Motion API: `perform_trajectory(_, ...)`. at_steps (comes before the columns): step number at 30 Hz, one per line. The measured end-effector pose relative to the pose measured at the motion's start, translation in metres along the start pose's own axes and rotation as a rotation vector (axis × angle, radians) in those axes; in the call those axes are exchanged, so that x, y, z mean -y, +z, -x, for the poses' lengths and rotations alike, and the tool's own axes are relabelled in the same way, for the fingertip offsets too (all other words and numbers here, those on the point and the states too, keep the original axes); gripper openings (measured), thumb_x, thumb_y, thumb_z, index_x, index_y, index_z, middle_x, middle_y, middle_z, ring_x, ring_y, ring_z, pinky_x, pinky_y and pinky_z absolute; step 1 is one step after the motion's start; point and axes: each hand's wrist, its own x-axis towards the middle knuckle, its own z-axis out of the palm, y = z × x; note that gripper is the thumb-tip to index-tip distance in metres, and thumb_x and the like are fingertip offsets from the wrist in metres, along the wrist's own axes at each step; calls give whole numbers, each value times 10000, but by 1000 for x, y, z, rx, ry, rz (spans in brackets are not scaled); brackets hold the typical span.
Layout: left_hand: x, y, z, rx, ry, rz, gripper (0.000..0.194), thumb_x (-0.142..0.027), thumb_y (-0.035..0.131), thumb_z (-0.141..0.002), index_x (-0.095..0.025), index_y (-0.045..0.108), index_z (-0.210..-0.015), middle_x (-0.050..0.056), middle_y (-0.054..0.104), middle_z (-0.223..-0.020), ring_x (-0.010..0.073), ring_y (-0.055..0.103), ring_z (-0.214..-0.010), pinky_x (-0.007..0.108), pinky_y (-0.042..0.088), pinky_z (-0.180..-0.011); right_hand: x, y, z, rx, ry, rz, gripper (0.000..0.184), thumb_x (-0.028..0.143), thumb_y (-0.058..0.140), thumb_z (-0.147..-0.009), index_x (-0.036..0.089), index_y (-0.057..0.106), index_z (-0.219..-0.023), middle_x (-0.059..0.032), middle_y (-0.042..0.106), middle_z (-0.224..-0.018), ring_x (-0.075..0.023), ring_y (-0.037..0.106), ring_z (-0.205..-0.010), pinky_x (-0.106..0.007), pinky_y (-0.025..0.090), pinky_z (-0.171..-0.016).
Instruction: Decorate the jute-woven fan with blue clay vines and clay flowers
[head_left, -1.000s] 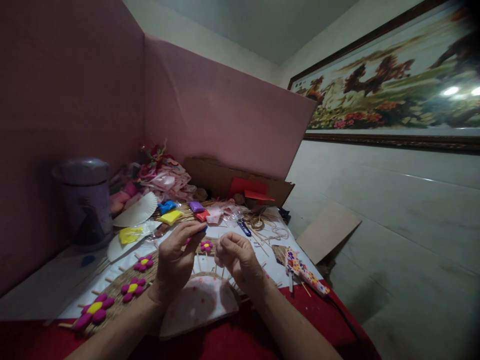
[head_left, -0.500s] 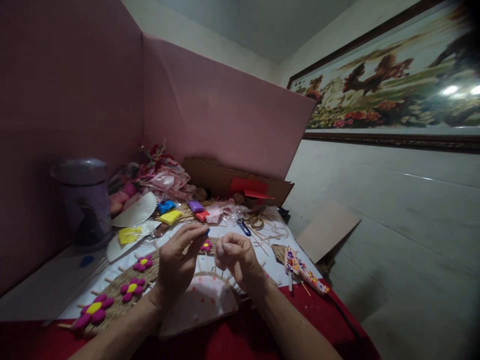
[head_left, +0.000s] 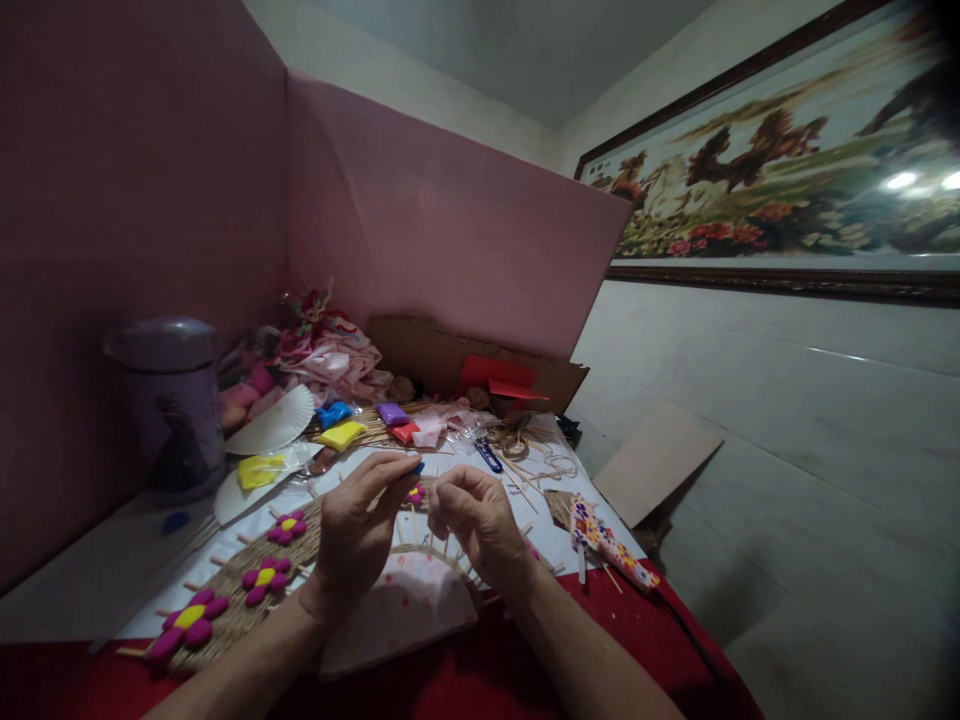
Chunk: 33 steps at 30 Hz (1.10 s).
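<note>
And the left hand (head_left: 356, 520) pinches a blue lump (head_left: 418, 468), mostly hidden by fingers, above the tabletop's (head_left: 559, 545) middle; beside it the right hand (head_left: 480, 515) curls inward, its grip impossible to tell. Below, a woven band (head_left: 236, 592) runs toward the front left corner, partly covered.
</note>
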Motion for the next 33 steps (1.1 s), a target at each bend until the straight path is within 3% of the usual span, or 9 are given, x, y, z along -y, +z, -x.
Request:
perform_trajectory(8, -1, 3, 2, 96, 62, 56, 198, -104, 587, -800, -216, 698, -920, 34, 683, -857, 134, 644, -773, 239, 520, -673, -6, 0, 0, -133, -123, 264, 217, 315, 732, -700, 158, 586, -666, 51, 535, -529, -69, 453, -455, -202, 361, -450)
perform_trajectory(14, 2, 2, -3, -95, -257, 185, 186, -211, 633, -781, -206, 687, -959, 28, 670, -850, 132, 616, -716, 259, 511, -680, -4, -1, -2, -79, -71, 58, 148, 277, 696, -753, 152, 617, -758, 18, 601, -616, -70, 487, -483, -204, 380, -475)
perform_trajectory(19, 1, 4, -5, -20, -415, 319, 206, -276, 581, -817, -184, 690, -965, 9, 626, -761, 107, 566, -620, 241, 480, -616, 1, -1, -4, -64, -9, -140, 208, 245, 718, -731, 148, 635, -895, -7, 625, -725, -72, 519, -557, -192, 419, -504)
perform_trajectory(23, 3, 6, -3, 39, -519, 339, 184, -319, 641, -763, -159, 665, -850, 2, 607, -717, 111, 547, -599, 231, 456, -554, 1, -2, -5, -77, -2, -204, 212, 201, 762, -677, 157, 632, -839, 15, 609, -695, -66, 535, -570, -180, 426, -524)
perform_trajectory(26, 5, 7, 0, 125, -440, 218, 144, -296, 650, -758, -154, 639, -739, 11, 604, -711, 121, 554, -638, 228, 446, -562, -2, -5, -7, -121, -37, -148, 201, 184, 788, -636, 158, 622, -747, 38, 590, -609, -61, 525, -507, -178, 415, -496)
perform_trajectory(30, 6, 9, 4, 242, -211, 88, 126, -223, 579, -815, -154, 681, -843, 39, 635, -754, 136, 593, -701, 250, 467, -634, -5, -9, -9, -211, -93, -28, 207, 195, 805, -599, 144, 622, -683, 28, 607, -545, -67, 527, -455, -174, 403, -460)
perform_trajectory(33, 5, 10, 5, 271, -131, 44, 153, -204, 550, -834, -143, 686, -868, 43, 637, -731, 128, 594, -665, 243, 464, -605, -4, -10, -9, -239, -109, 29, 200, 200, 799, -597, 142, 625, -679, 23, 618, -543, -73, 534, -448, -179, 405, -456)
